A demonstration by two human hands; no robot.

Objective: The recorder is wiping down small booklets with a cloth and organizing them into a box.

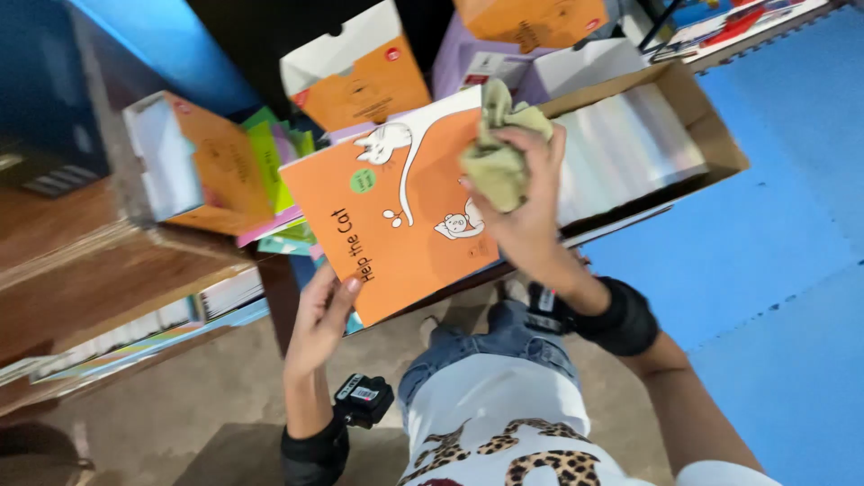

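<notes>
From the head camera I see my left hand (319,315) gripping the lower corner of an orange picture book (396,211), thumb on the cover and the other fingers curled behind it, so the book is held up, tilted, in front of me. The cover is orange with a white upper corner, white cartoon cats, a small round green sticker near the top and dark lettering running along the left edge. My right hand (522,211) is closed around a crumpled pale green cloth (498,148), fingers wrapped tight, pressing it against the right side of the cover. Behind the book, an open cardboard box (711,126) sits on the floor with a row of white book edges packed inside it. To the left, an orange box with a white open end (193,162) rests on a wooden shelf (99,270), and a fan of green, pink and teal thin books (274,180) lies between it and the held book. Above, another orange and white carton (355,72) stands at an angle, a third orange one (531,20) sits at the top edge, and a lilac box (463,63) is just beside them. Blue foam floor mats (783,270) cover the right side. Black bands with small devices sit on both wrists.
</notes>
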